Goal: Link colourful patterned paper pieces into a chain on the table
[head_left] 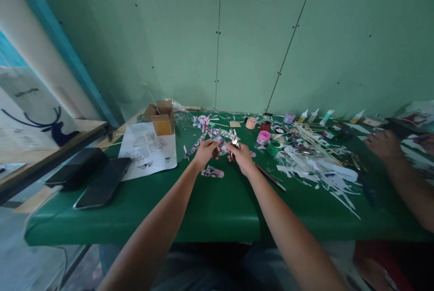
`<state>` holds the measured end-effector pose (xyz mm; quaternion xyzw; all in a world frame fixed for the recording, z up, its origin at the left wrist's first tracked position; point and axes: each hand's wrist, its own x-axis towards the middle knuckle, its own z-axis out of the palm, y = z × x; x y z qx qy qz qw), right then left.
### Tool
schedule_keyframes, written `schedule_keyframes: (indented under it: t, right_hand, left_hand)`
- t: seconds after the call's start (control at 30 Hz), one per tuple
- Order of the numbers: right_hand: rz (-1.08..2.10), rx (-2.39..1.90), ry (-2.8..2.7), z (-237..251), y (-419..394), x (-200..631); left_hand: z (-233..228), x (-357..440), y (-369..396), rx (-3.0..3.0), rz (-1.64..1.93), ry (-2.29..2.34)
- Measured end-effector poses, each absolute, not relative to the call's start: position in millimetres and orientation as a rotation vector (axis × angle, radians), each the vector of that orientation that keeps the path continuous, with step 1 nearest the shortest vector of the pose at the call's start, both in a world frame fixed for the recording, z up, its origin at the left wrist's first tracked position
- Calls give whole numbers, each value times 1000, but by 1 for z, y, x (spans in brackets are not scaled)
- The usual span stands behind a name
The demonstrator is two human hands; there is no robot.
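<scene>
At frame centre, over green desk (217, 209): left hand (204, 151) pinched patterned paper figure (212, 135), steadying it; right hand (241, 153) closed on small shiny tool (234, 142), meeting figure's edge. Cut piece (212, 173) lay just below.

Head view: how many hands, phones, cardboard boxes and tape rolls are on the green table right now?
Hands: 3, left hand, right hand, co-worker's hand
Phones: 2
Cardboard boxes: 1
Tape rolls: 2, pink, green
Total: 8
</scene>
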<state>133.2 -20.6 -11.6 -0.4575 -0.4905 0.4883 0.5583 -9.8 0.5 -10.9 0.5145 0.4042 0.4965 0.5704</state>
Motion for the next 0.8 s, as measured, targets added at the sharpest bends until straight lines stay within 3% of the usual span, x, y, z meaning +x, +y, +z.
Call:
schedule_keyframes:
  t: [0.2,0.4,0.8]
  right_hand:
    - [935,-1225,-1255,-16,-15,139]
    - [351,-1695,-1753,-16,-16,152]
    - [326,-1714,-1908,-16,-19,147]
  left_hand:
    - [-8,-16,3,1234,1212,995]
    - [-4,-21,9,994,1475,1072]
    - [-11,-23,10,1141,1459,1086]
